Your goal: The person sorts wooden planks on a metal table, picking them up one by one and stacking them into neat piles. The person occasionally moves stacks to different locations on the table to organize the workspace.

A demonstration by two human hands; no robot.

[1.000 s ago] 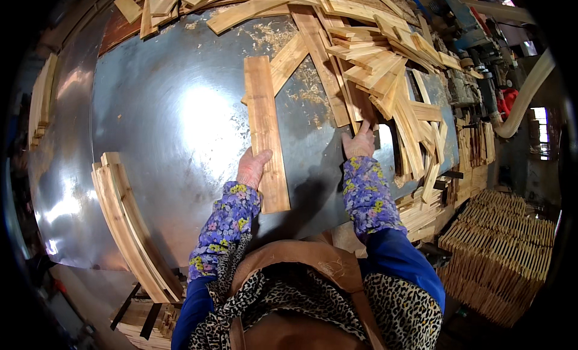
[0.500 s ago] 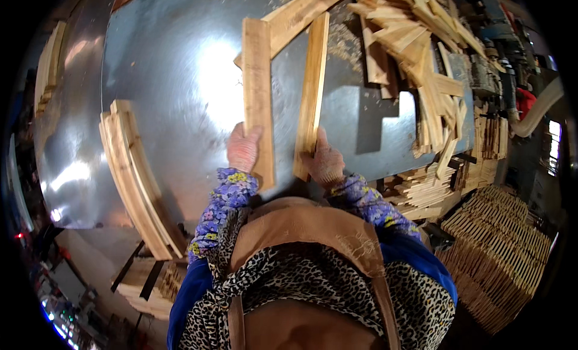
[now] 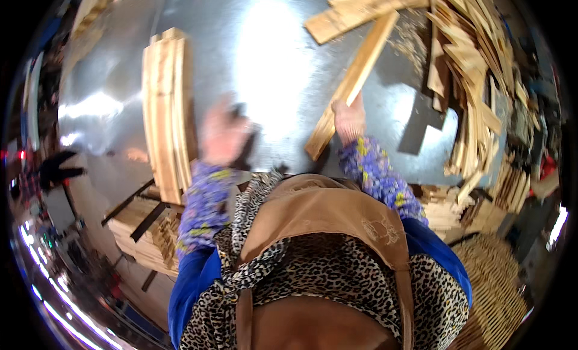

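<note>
My right hand [image 3: 350, 119] is closed around the near part of a long, narrow wooden board [image 3: 351, 81], which slants away to the far right over the metal tabletop [image 3: 217, 55]. The board's far end reaches other flat boards [image 3: 355, 16]. My left hand [image 3: 224, 134] is blurred by motion, with nothing in it and its fingers seemingly apart. It hovers just right of a neat row of long boards [image 3: 164, 103] lying side by side, their near ends at the table's front edge.
A jumbled heap of wooden strips [image 3: 472, 79] covers the table's right side, with shavings [image 3: 412, 43] beside it. Stacked wood [image 3: 141, 229] stands below the left front edge. A large slatted wood stack [image 3: 490, 284] is at the lower right.
The board in my left hand has been let go, and the row at the left looks wider. My left hand is beside that row. The right-hand board has tilted; the view has turned left.
</note>
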